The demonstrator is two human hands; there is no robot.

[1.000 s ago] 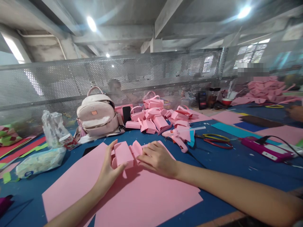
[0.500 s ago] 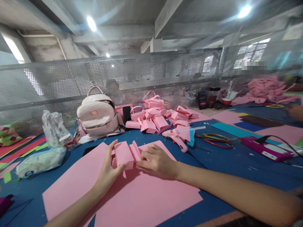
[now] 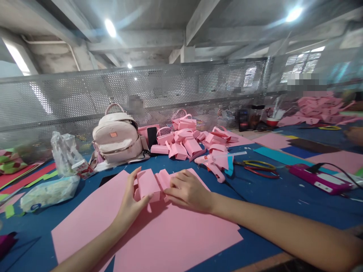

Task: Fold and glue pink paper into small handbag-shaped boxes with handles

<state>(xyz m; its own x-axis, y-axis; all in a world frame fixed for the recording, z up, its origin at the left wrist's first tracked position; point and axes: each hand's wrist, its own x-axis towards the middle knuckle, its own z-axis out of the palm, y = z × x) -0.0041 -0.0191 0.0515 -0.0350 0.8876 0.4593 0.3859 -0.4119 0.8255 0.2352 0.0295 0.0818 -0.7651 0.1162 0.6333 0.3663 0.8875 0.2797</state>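
- Box point(image 3: 148, 183), pink, over the pink sheets point(image 3: 170, 234), inward from the near edge of the bench point(image 3: 272, 211).
- Clamped on its two sides: left hand point(image 3: 129, 206).
- Closed on the folded flap point(image 3: 162, 179) beside it: right hand point(image 3: 190, 190) (fingertips partly hidden).
- Beyond, glue gun point(image 3: 211, 166); toward the far edge, backpack point(image 3: 116, 138).

Both slender forearms point(image 3: 255, 219) are bare, as are the left hand point(image 3: 132, 200) and right hand point(image 3: 188, 190)
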